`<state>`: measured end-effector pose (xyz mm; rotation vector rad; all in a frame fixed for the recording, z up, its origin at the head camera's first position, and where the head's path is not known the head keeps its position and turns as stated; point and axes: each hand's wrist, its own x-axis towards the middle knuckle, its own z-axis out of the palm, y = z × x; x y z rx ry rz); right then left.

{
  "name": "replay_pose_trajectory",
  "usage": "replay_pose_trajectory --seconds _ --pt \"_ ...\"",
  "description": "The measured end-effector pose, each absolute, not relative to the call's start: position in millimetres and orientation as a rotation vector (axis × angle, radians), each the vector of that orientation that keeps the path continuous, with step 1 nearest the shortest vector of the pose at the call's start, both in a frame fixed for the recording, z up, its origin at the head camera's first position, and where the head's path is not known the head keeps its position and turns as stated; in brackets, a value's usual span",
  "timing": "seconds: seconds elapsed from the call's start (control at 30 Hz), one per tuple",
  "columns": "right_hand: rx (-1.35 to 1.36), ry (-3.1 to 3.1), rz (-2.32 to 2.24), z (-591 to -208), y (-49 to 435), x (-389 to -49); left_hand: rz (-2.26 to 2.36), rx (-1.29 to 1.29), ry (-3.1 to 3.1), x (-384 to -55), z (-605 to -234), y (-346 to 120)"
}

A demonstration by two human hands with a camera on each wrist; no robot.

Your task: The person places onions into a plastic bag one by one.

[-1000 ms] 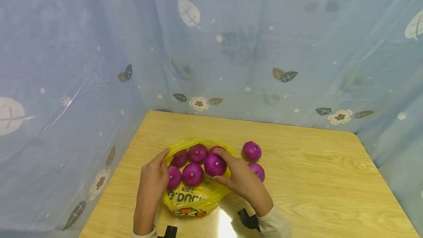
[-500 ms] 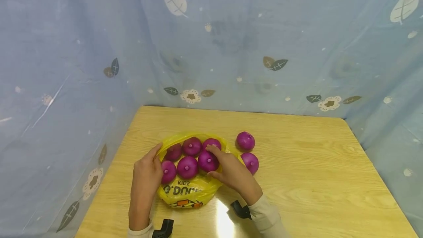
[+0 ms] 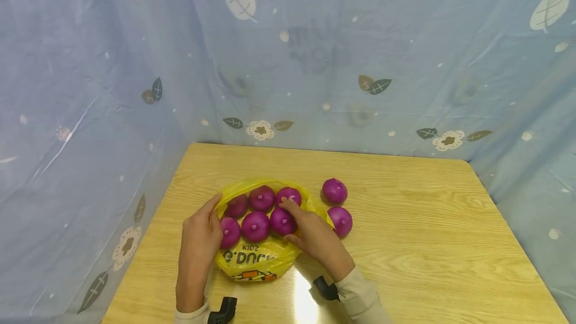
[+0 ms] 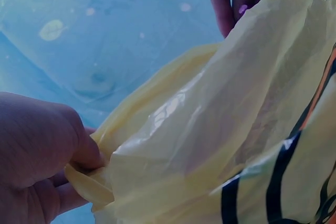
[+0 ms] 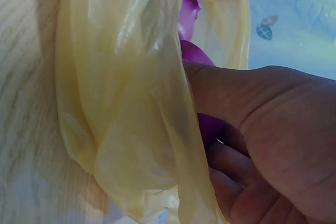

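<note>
My left hand (image 3: 201,236) pinches the left rim of a yellow plastic bag (image 3: 252,259), its thumb and fingers folding the film in the left wrist view. The bag lies on its base with its mouth up and several round purple onions inside. My right hand (image 3: 318,238) reaches in over the bag's right rim and grips one purple onion (image 3: 282,222) between thumb and fingers. In the right wrist view the bag's film (image 5: 126,103) hides part of that onion (image 5: 210,128). Beside it sit another onion (image 3: 256,226) and one at the back (image 3: 288,196).
Two more purple onions stand outside the bag on its right: one farther back (image 3: 334,191), one nearer (image 3: 340,222), touching or close to the bag. The wooden table (image 3: 427,234) extends to the right. A blue patterned curtain (image 3: 288,64) surrounds its back and sides.
My right hand has lowered the onion it grips among the others in the bag. The head view has shifted slightly, moving the scene left and up. The left hand keeps its hold on the rim.
</note>
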<state>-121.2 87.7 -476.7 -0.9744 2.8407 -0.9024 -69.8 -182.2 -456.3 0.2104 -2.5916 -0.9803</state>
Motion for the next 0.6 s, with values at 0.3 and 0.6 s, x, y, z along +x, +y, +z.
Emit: replay_pose_trajectory --seconds 0.3,0.6 --pt "-0.99 2.868 -0.912 -484.9 86.9 -118.9 -0.982 0.196 -2.575 -68.0 -455.9 -182.1" --pt "-1.006 2.873 -0.911 -493.5 86.1 -115.8 -1.007 0.21 -2.595 -68.3 -456.4 -181.9"
